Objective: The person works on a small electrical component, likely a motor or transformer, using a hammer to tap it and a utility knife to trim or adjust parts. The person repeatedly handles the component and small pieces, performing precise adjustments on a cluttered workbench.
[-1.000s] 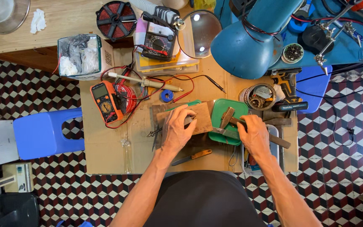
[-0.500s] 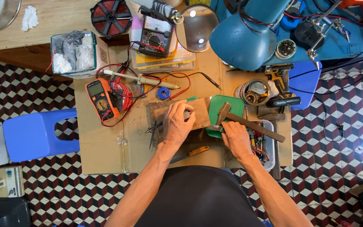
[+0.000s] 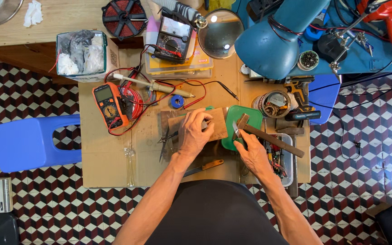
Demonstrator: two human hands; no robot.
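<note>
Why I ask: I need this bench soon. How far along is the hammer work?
Set up: the wooden board lies flat on the bench. In hand: the left hand presses on it, hiding what lies beneath; the right hand holds the hammer near its head, over the green lid beside the board. Left: no finished piece shows, so probably most of it.

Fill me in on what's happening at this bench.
A person sits at a cluttered cardboard-topped bench. The left hand presses down on a wooden block, with something small and dark under the fingers that is hard to make out. The right hand holds a hammer, its head over a green board beside the block. An orange multimeter and a soldering iron lie to the left, untouched.
</note>
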